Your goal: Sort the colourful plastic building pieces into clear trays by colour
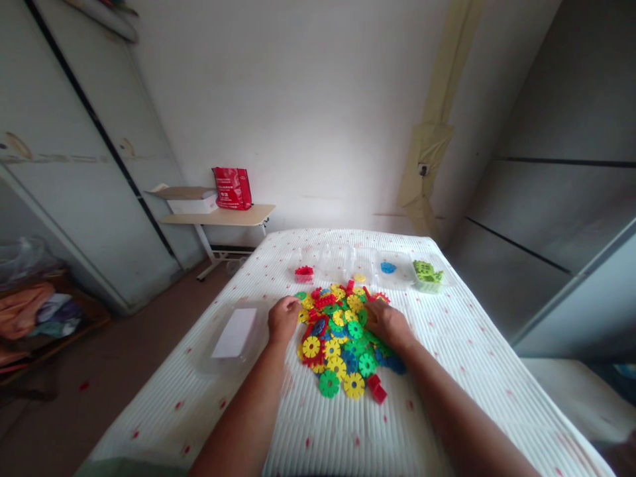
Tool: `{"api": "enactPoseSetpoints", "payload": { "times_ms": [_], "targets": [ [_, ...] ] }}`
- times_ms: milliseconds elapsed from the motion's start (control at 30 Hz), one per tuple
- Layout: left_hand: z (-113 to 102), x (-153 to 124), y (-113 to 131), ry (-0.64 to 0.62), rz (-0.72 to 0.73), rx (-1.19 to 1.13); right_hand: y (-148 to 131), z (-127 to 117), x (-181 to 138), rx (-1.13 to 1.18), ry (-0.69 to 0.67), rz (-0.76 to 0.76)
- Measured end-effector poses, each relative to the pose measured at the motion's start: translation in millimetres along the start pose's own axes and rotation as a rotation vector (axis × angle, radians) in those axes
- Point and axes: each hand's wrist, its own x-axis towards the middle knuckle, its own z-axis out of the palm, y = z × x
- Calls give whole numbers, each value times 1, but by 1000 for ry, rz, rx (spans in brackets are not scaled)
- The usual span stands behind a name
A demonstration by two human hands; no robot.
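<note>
Spreading across most of your view, the bed (447,344) carries a white ribbed cover dotted with small red marks, and everything you are handling lies on it. Off to the left, beyond the bed, stands a pale side table (218,216) with a red bag (232,188) on top. At the middle of the cover sits the pile of toothed plastic discs (342,334), a loose mix of yellow, green, red and blue. Just left of it lies a flat clear tub (203,361) with a white card (236,333) inside. Along the far edge runs a row of small clear boxes: one with red pieces (304,273), one with blue pieces (388,267) and one with green pieces (428,271). Your left hand (283,319) is curled at the pile's left edge, knuckles up, touching the nearest discs; you cannot tell whether a piece is pinched inside it. Your right hand (385,322) rests on the pile's right side with fingers bent down among the discs, and its hold is equally hidden. Two small red blocks (377,389) lie just clear of the pile's near edge.
</note>
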Motion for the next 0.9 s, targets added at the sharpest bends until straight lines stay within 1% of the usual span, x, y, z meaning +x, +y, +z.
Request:
{"api": "enactPoseSetpoints", "payload": {
  "times_ms": [67, 167, 267, 533, 700, 800, 900],
  "targets": [
    [-1, 0, 2, 0, -5, -1, -7, 1, 1, -27, 13, -23],
    [-2, -1, 4, 2, -12, -2, -13, 2, 2, -59, 18, 17],
    [-3, -2, 7, -3, -18, -14, -12, 1, 4, -64, -7, 64],
    [-3, -1, 5, -6, -27, -10, -6, 5, 6, -42, -21, 109],
    [-1, -1, 2, -9, -24, -9, -6, 5, 4, 21, 47, 127],
    [-1, -1, 2, -9, -18, -21, -1, 2, 4, 57, 72, 98],
    [-1, -1, 2, -8, -16, -27, 4, -9, 14, 57, 181, 74]
  ]
}}
